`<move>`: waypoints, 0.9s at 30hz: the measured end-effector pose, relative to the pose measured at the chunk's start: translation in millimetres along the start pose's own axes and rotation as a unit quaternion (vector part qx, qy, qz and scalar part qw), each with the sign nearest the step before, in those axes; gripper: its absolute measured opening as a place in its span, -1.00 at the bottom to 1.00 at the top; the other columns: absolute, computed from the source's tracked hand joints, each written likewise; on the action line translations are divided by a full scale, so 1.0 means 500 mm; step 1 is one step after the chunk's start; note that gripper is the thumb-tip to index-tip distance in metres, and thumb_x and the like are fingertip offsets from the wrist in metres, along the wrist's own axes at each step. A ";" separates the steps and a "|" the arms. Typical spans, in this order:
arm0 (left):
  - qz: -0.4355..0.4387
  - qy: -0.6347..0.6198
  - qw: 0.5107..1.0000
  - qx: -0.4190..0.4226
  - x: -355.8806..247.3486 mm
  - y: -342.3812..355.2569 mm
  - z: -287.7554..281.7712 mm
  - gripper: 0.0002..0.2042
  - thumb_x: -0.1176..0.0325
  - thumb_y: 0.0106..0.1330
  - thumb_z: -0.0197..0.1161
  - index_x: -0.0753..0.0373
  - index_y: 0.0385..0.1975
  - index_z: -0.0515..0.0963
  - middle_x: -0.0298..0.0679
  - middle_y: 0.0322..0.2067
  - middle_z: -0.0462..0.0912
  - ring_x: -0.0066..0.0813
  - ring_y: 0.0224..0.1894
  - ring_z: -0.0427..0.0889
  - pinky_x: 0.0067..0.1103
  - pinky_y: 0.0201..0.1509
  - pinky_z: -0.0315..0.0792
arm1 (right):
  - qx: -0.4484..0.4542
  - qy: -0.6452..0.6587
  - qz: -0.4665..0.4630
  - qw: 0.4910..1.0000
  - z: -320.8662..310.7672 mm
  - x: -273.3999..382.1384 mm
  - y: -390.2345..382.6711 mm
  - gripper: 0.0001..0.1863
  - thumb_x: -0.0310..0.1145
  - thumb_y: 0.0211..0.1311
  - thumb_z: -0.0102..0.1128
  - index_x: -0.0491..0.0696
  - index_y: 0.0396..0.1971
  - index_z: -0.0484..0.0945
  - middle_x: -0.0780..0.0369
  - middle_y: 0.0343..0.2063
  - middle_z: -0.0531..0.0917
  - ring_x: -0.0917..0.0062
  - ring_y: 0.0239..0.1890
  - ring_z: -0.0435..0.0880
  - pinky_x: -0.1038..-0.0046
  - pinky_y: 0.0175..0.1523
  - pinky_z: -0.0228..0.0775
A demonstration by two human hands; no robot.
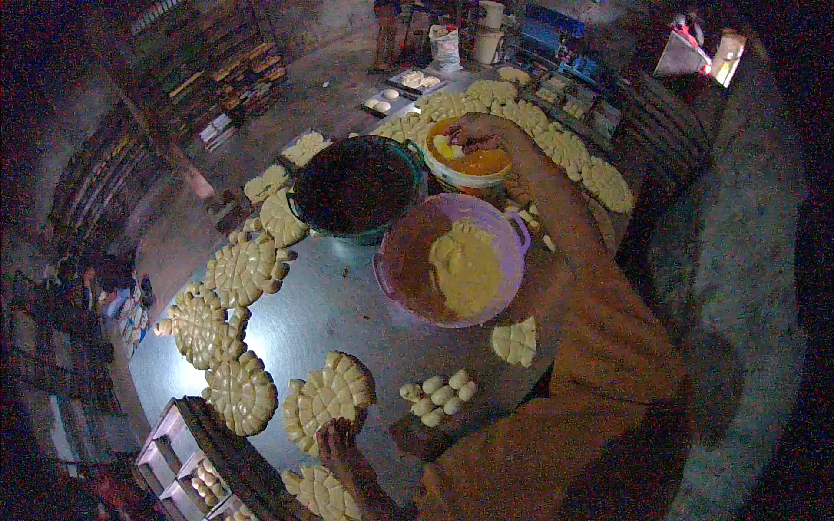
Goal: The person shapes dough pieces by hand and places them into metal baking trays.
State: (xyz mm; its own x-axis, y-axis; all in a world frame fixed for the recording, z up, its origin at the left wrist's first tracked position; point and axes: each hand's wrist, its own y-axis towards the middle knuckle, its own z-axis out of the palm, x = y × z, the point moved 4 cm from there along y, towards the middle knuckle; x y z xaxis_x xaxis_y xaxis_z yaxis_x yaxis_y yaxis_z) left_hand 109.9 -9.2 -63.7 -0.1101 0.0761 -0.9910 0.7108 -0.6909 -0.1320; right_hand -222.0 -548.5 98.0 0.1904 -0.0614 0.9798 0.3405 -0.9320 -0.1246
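My left hand (340,441) rests at the near edge of a scored, rounded dough piece (328,399), its fingers stretched over the edge. Beyond the basins, my right hand (476,132) is over a yellow-orange bowl (427,149) of orange liquid. Its fingers are curled around a pale and yellow thing I cannot make out. A purple basin (404,295) holding thick pale-yellow paste (469,267) sits below my right forearm. Left of it stands a large green-rimmed basin (358,187) with a dark inside. Another dough piece (321,491) lies beside my left forearm.
Shaped dough pieces (239,273) line the table's left side, and more (565,149) line its far right. Small dough balls (441,398) sit near my body. A compartmented metal tray (169,469) juts in at lower left. A white sack (445,48) and buckets (488,39) stand beyond.
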 end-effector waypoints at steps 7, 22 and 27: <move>-0.082 -0.001 0.959 0.270 -0.044 -0.014 0.219 -0.63 0.19 0.45 0.18 0.34 0.07 0.47 -0.09 0.01 0.58 -0.21 0.06 0.60 -0.33 0.23 0.46 | 0.231 0.231 -0.035 0.944 0.259 0.024 -0.247 -0.39 -0.42 0.12 0.43 -0.01 0.22 0.47 0.26 0.02 0.65 0.46 0.01 0.63 0.41 0.04 0.55; -0.257 -0.436 0.856 0.106 -0.113 -0.136 0.202 -0.72 0.17 0.50 0.15 0.20 0.03 0.42 -0.22 0.09 0.52 -0.30 0.19 0.52 -0.32 0.34 0.42 | 0.352 0.300 0.065 0.885 0.539 -0.115 -0.583 -0.21 -0.61 0.15 0.33 -0.05 0.37 0.16 0.18 0.08 0.56 0.39 0.16 0.57 0.33 0.27 0.48; -0.171 -0.453 0.871 0.085 -0.124 -0.111 0.192 -0.69 0.15 0.51 0.14 0.21 0.04 0.40 -0.20 0.08 0.51 -0.31 0.19 0.51 -0.35 0.31 0.44 | 0.238 0.249 0.006 0.939 0.533 -0.155 -0.589 -0.50 -0.53 0.28 0.27 -0.09 0.22 0.41 0.18 0.05 0.62 0.42 0.12 0.60 0.37 0.17 0.55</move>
State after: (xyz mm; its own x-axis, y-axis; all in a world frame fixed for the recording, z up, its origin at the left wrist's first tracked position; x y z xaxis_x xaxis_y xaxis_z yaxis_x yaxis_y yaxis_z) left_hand 10.7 -44.4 7.4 -0.8524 -0.2471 -0.4609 0.4247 -0.8413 -0.3343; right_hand -91.4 -174.2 17.1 -0.2160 -0.3407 0.9150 0.7364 -0.6722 -0.0765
